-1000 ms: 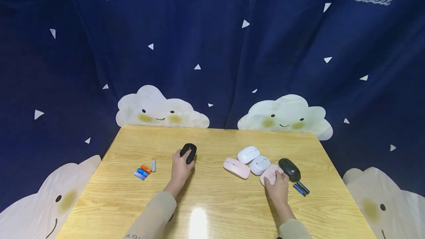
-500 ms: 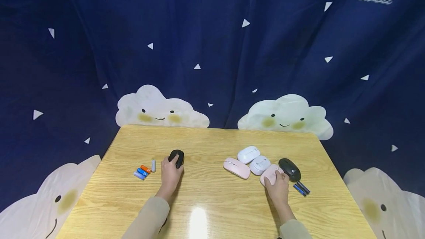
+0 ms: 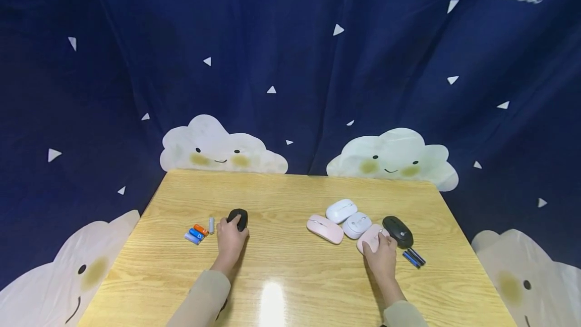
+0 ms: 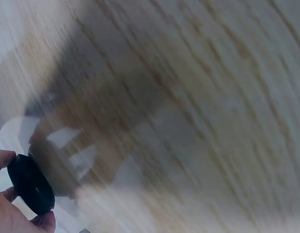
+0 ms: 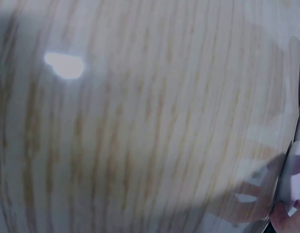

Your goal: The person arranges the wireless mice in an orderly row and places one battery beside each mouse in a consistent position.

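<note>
A small black computer mouse [image 3: 242,217] lies left of the table's middle, gripped between the thumb and fingers of my left hand [image 3: 230,241]. In the left wrist view, the fingers [image 4: 2,160] clasp the black mouse [image 4: 31,185] by its edges. Over on the right, my right hand [image 3: 382,260] holds a round pink mouse [image 3: 369,237] by its sides. The right wrist view catches that pink mouse [image 5: 290,179] at its right edge, partly cut off. Close to it are a light grey-white mouse [image 3: 356,225] and a larger black mouse [image 3: 398,232].
A white mouse [image 3: 341,211] and a long pink mouse [image 3: 325,229] complete the right-hand cluster. Blue and black batteries [image 3: 414,257] lie beside it. Several coloured batteries [image 3: 196,234] and a grey battery [image 3: 211,225] sit left of my left hand. A dark blue curtain [image 3: 290,54] hangs behind the wooden table [image 3: 317,286].
My left hand has drawn the small black mouse leftward and slightly nearer, toward the coloured batteries. The right hand has kept its place on the pink mouse.
</note>
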Tool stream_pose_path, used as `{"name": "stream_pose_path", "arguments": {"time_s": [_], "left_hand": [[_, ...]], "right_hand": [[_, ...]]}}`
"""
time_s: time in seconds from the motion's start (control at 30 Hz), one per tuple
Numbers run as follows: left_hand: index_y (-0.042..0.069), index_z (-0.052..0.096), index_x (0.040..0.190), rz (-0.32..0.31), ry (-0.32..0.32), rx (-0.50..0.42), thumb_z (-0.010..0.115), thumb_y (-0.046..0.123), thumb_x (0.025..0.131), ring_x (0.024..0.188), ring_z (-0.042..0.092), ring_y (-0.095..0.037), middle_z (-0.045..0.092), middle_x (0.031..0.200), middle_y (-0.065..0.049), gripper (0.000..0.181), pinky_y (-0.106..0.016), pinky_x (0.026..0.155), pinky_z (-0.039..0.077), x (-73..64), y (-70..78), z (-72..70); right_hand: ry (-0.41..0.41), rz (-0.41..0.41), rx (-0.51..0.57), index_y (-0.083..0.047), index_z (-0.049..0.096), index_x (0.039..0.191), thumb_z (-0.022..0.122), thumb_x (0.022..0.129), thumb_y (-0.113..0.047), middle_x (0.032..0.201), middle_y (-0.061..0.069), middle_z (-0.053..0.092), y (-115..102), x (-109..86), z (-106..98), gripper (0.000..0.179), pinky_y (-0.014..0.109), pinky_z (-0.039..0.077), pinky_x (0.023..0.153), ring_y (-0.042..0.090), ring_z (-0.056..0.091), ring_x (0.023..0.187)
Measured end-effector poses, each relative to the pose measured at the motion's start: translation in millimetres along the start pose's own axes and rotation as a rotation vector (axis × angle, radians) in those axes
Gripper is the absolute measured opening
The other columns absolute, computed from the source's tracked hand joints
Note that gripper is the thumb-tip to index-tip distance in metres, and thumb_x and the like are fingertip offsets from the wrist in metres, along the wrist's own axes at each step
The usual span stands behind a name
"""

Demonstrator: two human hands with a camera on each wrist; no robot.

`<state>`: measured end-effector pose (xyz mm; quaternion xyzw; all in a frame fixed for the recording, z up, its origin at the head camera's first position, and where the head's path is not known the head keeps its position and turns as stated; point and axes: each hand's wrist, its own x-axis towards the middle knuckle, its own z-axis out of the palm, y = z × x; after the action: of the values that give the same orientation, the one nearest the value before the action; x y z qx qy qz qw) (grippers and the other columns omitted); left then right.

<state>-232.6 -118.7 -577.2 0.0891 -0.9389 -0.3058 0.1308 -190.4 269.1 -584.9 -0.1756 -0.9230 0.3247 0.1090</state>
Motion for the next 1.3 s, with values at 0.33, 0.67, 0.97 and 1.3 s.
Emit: {"name": "stream_pose_path", "arguments": {"time_s": [0.33,0.67,0.97,1.3], "left_hand": [[0.001,0.060,0.118,-0.024,-0.018,-0.018,0.070,0.014,0.073,0.097,0.048,-0.045,0.052,0.110,-0.032,0.047,-0.051,0.081,0.043,0.2,-1.2,0.5],[0.001,0.059,0.119,-0.027,-0.017,-0.037,0.068,0.013,0.075,0.096,0.047,-0.044,0.051,0.111,-0.032,0.046,-0.050,0.078,0.043,-2.0,0.9,0.0],[0.005,0.045,0.132,-0.007,0.007,-0.022,0.068,0.020,0.077,0.118,0.033,-0.050,0.029,0.135,-0.034,0.062,-0.060,0.094,0.032,-4.1,1.0,4.8],[0.004,0.043,0.130,0.155,0.032,-0.052,0.069,0.030,0.075,0.127,0.028,-0.040,0.033,0.136,-0.025,0.066,-0.055,0.104,0.021,-6.1,50.0,34.5]], "right_hand": [[-0.019,0.002,0.005,0.014,0.038,0.128,0.062,0.083,-0.020,0.129,0.036,0.025,-1,-1.6,-2,0.062,0.060,0.031,0.096,0.056,0.035,0.114],[-0.001,-0.003,0.018,0.014,0.039,0.127,0.063,0.082,-0.020,0.128,0.036,0.026,2,-0.9,0,0.062,0.060,0.031,0.096,0.055,0.036,0.113],[-0.013,-0.002,0.011,0.015,0.038,0.127,0.063,0.082,-0.020,0.128,0.036,0.026,1,-1.3,-2,0.062,0.060,0.030,0.097,0.055,0.034,0.114],[-0.022,0.000,0.006,0.014,0.038,0.128,0.062,0.083,-0.021,0.129,0.036,0.026,-1,-2.0,-3,0.062,0.060,0.030,0.097,0.055,0.035,0.115]]}}
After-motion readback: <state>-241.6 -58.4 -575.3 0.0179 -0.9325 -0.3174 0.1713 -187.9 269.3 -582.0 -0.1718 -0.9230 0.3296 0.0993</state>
